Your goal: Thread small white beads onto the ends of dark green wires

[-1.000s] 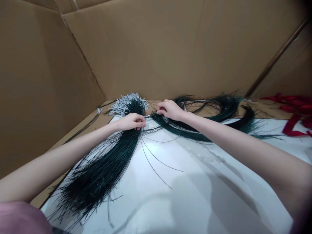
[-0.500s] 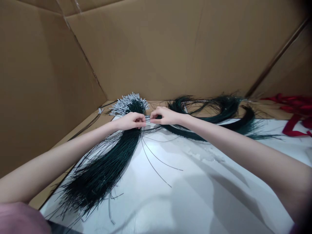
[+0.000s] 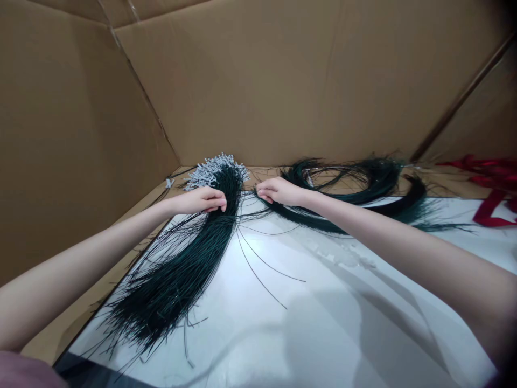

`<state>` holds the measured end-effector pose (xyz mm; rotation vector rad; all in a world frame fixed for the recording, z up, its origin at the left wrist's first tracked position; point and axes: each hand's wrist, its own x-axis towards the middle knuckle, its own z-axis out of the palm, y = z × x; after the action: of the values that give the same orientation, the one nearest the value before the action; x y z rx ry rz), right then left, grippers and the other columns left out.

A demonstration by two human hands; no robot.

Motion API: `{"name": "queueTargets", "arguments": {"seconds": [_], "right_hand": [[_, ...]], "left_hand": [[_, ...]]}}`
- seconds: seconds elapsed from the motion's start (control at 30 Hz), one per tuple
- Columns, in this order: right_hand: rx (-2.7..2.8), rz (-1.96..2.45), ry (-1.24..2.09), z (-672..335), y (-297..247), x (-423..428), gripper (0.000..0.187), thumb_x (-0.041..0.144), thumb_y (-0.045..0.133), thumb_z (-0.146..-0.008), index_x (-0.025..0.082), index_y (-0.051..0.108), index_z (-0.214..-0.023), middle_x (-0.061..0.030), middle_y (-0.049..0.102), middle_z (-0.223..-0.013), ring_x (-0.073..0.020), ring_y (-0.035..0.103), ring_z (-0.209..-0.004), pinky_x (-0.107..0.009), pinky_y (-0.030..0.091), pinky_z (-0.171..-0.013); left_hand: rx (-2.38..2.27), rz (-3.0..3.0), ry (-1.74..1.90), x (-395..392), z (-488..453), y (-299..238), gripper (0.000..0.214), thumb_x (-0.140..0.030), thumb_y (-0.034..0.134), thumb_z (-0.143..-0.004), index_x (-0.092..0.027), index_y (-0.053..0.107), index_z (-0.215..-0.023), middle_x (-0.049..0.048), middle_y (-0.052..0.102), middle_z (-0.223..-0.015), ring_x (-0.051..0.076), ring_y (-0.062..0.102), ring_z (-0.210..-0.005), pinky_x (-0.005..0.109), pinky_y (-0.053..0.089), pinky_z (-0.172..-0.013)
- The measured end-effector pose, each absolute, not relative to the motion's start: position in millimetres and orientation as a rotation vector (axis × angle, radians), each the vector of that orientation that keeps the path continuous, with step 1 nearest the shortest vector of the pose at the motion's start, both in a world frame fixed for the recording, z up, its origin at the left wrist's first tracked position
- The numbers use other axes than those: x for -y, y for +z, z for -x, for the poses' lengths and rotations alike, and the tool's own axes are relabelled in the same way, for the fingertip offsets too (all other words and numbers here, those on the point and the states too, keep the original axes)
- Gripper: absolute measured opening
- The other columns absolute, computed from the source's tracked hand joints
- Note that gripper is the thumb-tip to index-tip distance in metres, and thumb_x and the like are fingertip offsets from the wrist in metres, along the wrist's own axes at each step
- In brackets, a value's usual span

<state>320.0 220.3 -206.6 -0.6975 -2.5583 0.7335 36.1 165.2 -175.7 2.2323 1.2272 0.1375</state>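
Observation:
A thick bundle of dark green wire stems (image 3: 194, 258) with pale grey beaded tips (image 3: 214, 167) lies at an angle on the white tabletop. My left hand (image 3: 204, 200) is closed, fingertips curled over the bundle's upper part just below the beads; whatever it pinches is hidden. My right hand (image 3: 278, 191) is also closed, its fingertips beside the left end of a second, curved dark green wire bundle (image 3: 315, 221). I cannot see clearly what is between those fingers. Thin wires cross the gap between the hands.
More dark wire (image 3: 371, 178) curves at the back right. Red ribbon (image 3: 495, 207) lies at the right edge. Brown cardboard walls (image 3: 283, 81) enclose the back and left. Clear plastic scraps (image 3: 347, 253) and loose wires (image 3: 262, 269) rest on the tabletop (image 3: 250, 339).
My hands have moved apart: the left one has shifted left across the beaded bundle, the right one slightly right. Both stay closed, and the bundles keep about the same place.

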Motion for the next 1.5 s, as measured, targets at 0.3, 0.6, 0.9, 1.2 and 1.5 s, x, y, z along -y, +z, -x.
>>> {"name": "queueTargets", "arguments": {"seconds": [0.3,0.6,0.9,1.2,1.5], "right_hand": [[2.37,0.686,0.809,-352,-200,-220,0.037,0.035,0.045,-0.098,0.021,0.038,-0.064,0.0045,0.04,-0.06,-0.0102,0.045,-0.057,-0.026,0.036,-0.063],[2.346,0.687,0.798,-391,-194,-215,0.04,0.04,0.05,-0.098,0.02,0.044,-0.064,0.0025,0.044,-0.061,-0.0111,0.043,-0.06,-0.027,0.036,-0.065],[2.37,0.738,0.838,-404,-191,-200,0.045,0.05,0.05,-0.098,0.018,0.054,-0.067,-0.0006,0.056,-0.066,-0.0126,0.048,-0.065,-0.028,0.037,-0.069],[2.373,0.762,0.909,-406,-189,-193,0.047,0.058,0.049,-0.097,0.016,0.066,-0.084,-0.0044,0.065,-0.07,-0.0157,0.055,-0.07,-0.03,0.04,-0.073],[2.336,0.779,0.924,-405,-188,-190,0.044,0.057,0.058,-0.091,0.015,0.069,-0.084,-0.0063,0.069,-0.074,-0.0162,0.061,-0.072,-0.031,0.046,-0.072]], "left_hand": [[-1.262,-2.231,0.153,-166,9,-185,0.047,-0.057,0.049,-0.095,-0.014,0.065,-0.086,-0.0003,0.052,-0.064,0.012,0.048,-0.06,0.022,0.04,-0.06],[-1.228,-2.232,0.22,-161,14,-184,0.051,-0.062,0.048,-0.093,-0.014,0.061,-0.08,-0.0006,0.052,-0.064,0.012,0.05,-0.062,0.022,0.042,-0.064],[-1.217,-2.226,0.267,-151,9,-177,0.049,-0.06,0.049,-0.095,-0.014,0.064,-0.086,0.0012,0.056,-0.069,0.013,0.052,-0.065,0.022,0.042,-0.065],[-1.233,-2.197,0.268,-148,12,-177,0.046,-0.056,0.05,-0.096,-0.014,0.065,-0.086,0.0022,0.059,-0.074,0.014,0.055,-0.071,0.023,0.043,-0.07],[-1.215,-2.16,0.296,-151,20,-180,0.043,-0.053,0.048,-0.099,-0.015,0.064,-0.088,0.0016,0.059,-0.074,0.014,0.056,-0.073,0.024,0.043,-0.076]]}}
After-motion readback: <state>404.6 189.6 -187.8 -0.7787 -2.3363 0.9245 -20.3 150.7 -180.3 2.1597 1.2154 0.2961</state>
